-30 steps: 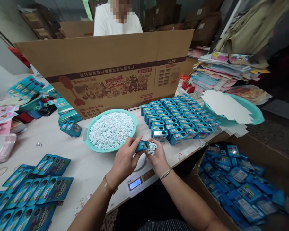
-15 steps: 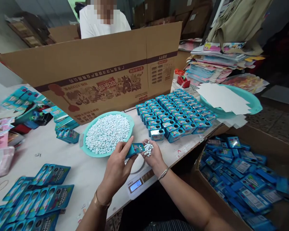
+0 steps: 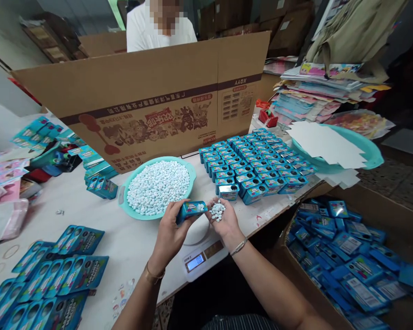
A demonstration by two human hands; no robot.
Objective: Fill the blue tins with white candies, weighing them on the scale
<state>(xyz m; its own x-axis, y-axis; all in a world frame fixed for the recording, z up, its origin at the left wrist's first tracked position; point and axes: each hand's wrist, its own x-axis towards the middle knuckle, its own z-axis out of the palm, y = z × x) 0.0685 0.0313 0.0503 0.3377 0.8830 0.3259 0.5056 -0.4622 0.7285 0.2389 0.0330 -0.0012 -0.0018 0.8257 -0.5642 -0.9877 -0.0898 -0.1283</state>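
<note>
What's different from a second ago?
The left hand has drawn the blue box slightly left, back from the right hand; white pieces now show at its opening. The scale display dropped to 0.0. Unchanged: box still held, loose white pieces still in the right palm, bowl in place.

There are two hands (image 3: 168,236), one held box (image 3: 191,209), and one scale (image 3: 213,252).

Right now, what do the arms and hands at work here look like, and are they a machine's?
No, they are a person's: the left hand and right hand wear no gloves, and no sleeves or cables show. A slim gold-toned band circles the left wrist; a narrow silvery bracelet circles the right.
</note>
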